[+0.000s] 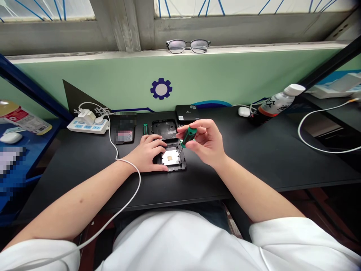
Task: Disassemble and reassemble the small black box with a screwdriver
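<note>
My right hand (pixel 208 145) pinches the green and black handle of a small screwdriver (pixel 188 137). Its thin shaft slants down to the right side of a silvery plate (pixel 175 155) with a gold-coloured square in its middle. That plate sits inside an opened black plastic housing (pixel 184 165). My left hand (pixel 145 154) grips the housing from the left, thumb along the near edge and fingers over the far left part. Just beyond lies another black casing part (pixel 165 129). A second green-handled tool (pixel 145 129) rests beyond my left fingers. The screwdriver's very tip is too small to make out.
Behind stand a black box (pixel 187 113), a phone (pixel 124 130) and a white power strip (pixel 88 125). A white cable (pixel 140 180) crosses over my left forearm. At right are a dark drink bottle (pixel 275 105) and an earbud case (pixel 244 111). Glasses (pixel 188 46) lie on the ledge.
</note>
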### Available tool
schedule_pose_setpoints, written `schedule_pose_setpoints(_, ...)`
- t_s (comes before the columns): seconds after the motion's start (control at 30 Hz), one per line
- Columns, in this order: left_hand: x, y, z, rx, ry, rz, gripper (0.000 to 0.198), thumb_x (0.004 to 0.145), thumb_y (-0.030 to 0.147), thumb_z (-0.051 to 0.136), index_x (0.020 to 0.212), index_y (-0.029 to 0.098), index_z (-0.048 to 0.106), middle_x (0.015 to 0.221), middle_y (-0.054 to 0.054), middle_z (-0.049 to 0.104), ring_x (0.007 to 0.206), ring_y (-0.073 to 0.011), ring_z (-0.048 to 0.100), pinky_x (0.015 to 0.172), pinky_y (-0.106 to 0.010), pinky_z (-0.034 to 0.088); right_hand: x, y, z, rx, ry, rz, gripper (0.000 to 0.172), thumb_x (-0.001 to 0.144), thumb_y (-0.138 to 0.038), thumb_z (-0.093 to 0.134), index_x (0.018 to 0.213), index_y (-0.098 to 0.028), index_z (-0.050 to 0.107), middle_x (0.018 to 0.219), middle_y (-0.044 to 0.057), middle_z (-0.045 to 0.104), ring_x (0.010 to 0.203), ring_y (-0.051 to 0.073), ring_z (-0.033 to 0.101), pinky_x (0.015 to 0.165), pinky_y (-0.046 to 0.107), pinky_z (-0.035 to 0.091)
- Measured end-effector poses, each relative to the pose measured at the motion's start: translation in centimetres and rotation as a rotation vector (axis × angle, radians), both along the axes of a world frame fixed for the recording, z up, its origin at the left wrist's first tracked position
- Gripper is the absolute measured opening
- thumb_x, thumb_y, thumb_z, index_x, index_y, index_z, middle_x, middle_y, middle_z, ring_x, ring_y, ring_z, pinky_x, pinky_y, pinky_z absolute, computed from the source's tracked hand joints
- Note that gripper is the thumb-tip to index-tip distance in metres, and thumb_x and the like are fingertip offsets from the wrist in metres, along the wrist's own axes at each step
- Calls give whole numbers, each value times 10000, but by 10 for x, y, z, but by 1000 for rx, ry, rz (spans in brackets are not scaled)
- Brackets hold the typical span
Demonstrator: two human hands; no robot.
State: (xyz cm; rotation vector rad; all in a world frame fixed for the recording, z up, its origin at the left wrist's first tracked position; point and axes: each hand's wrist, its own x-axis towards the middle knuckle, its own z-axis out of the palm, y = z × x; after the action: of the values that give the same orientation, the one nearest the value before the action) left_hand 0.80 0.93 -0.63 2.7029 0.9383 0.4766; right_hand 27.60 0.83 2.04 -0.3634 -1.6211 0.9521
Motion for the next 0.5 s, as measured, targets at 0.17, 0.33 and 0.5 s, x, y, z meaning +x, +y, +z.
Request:
schedule_pose_setpoints(0.17, -1, 1, 1, -3, 5, -2, 512, 835, 675, 854, 1064, 228, 752, 1372, -133, 752, 1463, -441, 500, 1188, -631, 332, -2, -2, 2, -68, -71, -17, 252, 1062, -455, 667, 1277, -337, 609, 1427, 66, 744, 1235, 241, 775, 1051, 492, 666)
schedule_pose_setpoints(0.33, -1, 1, 0, -3, -8, -7, 511, 837, 671, 852, 1064, 224, 756, 1363, -135, 756, 1457, -439, 508, 1192, -628, 335, 5, 0, 9, 130, -157, -302, 244, 1085, -447, 596, 1208, -311, 759, 1289, 105, 703, 1192, 263, 719, 902, 460, 679)
schedule_pose_setpoints(0.5, -1, 1, -1, -4, -7, -1, 504, 831, 667, 859, 1058, 231, 751, 1364, -132, 755, 1462, -439, 507, 1195, -629, 333, 5, 0, 8, 97, -74, -246, 170, 1097, -381, 594, 1140, -303, 739, 1205, 72, 780, 1116, 246, 775, 948, 478, 672)
